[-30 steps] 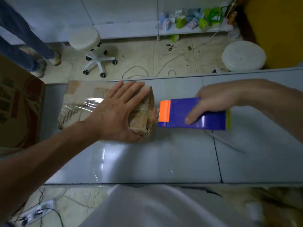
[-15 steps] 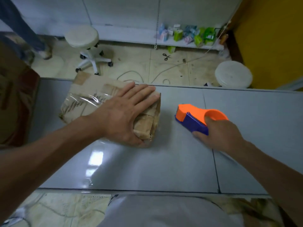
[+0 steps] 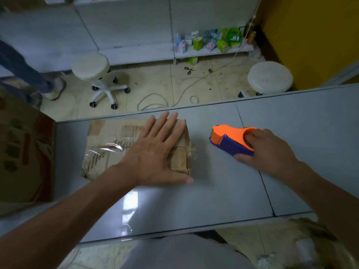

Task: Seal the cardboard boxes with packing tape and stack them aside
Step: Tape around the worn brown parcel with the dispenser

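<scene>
The left grip (image 3: 155, 152) lies flat, fingers straight and spread, on the right end of a worn cardboard box (image 3: 108, 138) resting on the grey table (image 3: 194, 200). Clear tape glints across the box's top. To the right, apart from the box, the right grip (image 3: 272, 150) curls round the rear of an orange and blue tape dispenser (image 3: 227, 136) that sits on the table. Beyond the table, a white stool (image 3: 90, 66) stands on the tiled floor, and scissors (image 3: 189, 70) lie near a low shelf (image 3: 213, 53).
</scene>
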Action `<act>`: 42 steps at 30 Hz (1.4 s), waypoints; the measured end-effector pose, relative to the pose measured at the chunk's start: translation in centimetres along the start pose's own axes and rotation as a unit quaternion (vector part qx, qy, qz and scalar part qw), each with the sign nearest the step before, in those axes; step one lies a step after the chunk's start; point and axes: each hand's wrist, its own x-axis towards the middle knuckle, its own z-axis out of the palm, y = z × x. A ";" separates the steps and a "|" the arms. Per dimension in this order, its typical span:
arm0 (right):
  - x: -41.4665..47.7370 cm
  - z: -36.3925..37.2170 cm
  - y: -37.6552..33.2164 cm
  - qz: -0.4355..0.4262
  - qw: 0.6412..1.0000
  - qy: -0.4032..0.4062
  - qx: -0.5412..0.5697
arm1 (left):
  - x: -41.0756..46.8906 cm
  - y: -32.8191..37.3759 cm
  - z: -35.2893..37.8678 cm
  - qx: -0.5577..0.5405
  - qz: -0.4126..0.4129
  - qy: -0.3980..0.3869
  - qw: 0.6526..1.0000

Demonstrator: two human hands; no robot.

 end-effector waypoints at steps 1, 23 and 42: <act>-0.5 -0.6 -0.4 0.017 1.000 0.010 0.012 | 0.0 0.2 0.1 -0.008 -0.004 0.006 1.000; -2.1 -0.5 -19.3 0.017 0.741 0.088 0.666 | -1.5 -0.6 -0.7 -0.235 -0.081 0.164 0.955; -0.2 -4.0 -20.9 0.147 0.756 0.010 0.638 | -9.5 -8.9 0.8 -0.577 -0.335 0.118 0.736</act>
